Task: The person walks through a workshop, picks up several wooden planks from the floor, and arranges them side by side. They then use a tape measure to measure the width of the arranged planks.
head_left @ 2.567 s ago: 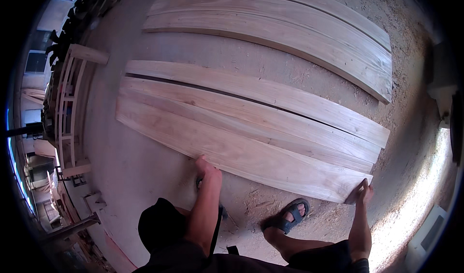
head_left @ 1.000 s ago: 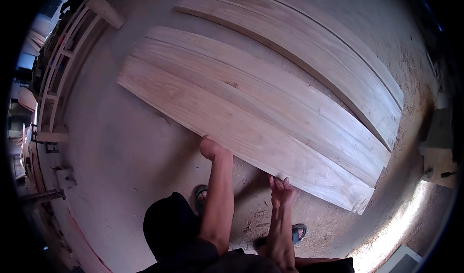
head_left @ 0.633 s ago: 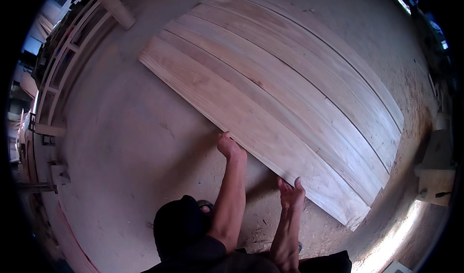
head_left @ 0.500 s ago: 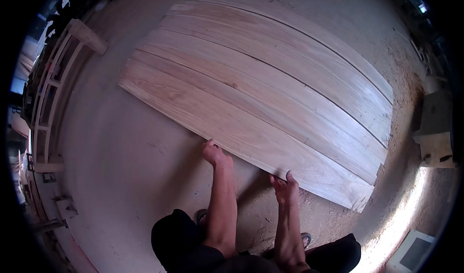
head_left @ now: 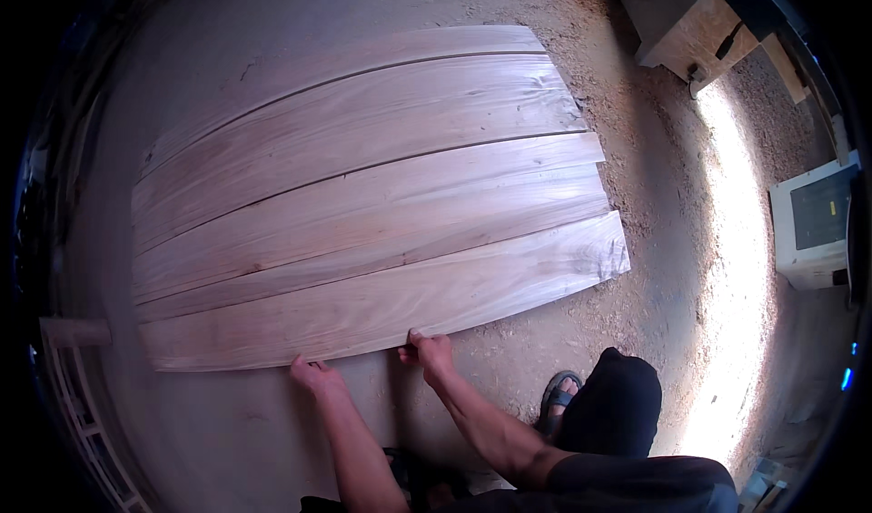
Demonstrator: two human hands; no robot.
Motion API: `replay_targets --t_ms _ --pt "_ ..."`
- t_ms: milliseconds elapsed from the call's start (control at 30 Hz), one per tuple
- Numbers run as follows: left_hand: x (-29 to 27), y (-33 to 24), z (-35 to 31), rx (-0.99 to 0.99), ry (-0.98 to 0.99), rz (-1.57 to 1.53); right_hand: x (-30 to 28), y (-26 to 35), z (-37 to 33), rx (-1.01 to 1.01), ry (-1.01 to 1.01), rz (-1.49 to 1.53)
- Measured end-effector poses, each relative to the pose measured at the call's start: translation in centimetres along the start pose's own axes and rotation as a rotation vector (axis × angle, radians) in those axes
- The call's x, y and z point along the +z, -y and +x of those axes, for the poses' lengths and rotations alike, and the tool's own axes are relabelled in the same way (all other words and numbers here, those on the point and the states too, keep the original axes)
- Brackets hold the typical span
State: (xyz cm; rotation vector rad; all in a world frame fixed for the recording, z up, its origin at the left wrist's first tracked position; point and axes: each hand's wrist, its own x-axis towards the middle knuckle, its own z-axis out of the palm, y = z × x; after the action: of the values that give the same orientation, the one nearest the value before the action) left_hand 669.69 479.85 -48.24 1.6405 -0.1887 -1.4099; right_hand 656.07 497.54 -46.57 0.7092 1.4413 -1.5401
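Observation:
Several long pale wooden planks lie side by side on the dusty concrete floor. The nearest plank (head_left: 381,304) runs from the left to the right of the view. My left hand (head_left: 313,374) rests at its near edge, fingers on the floor against the wood. My right hand (head_left: 427,349) presses its fingertips on the same edge, a little to the right. Neither hand grips the board. The farther planks (head_left: 363,149) touch one another with thin dark gaps between them.
Sawdust covers the floor (head_left: 663,186) at the right. A wooden bench or box (head_left: 681,13) stands at the top right and a white cabinet (head_left: 817,222) at the right edge. A wooden frame (head_left: 77,377) stands at the lower left. My sandalled foot (head_left: 559,395) is beside the planks.
My view has swung round, so the planks now run left to right. Both hands stay at the near plank's edge, closer together than 2.6 seconds ago. The two groups of planks now lie together.

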Motion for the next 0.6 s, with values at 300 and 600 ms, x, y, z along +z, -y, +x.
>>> replay_targets --t_ms 300,600 --pt "2.5 -7.9 -14.8 -0.227 0.308 0.156 -1.7 6.8 -9.2 0.087 0.097 -0.223" --pt "-17.9 -28.0 -23.4 -0.122 0.295 0.615 -18.5 19.6 -26.7 -0.021 -0.076 -0.784"
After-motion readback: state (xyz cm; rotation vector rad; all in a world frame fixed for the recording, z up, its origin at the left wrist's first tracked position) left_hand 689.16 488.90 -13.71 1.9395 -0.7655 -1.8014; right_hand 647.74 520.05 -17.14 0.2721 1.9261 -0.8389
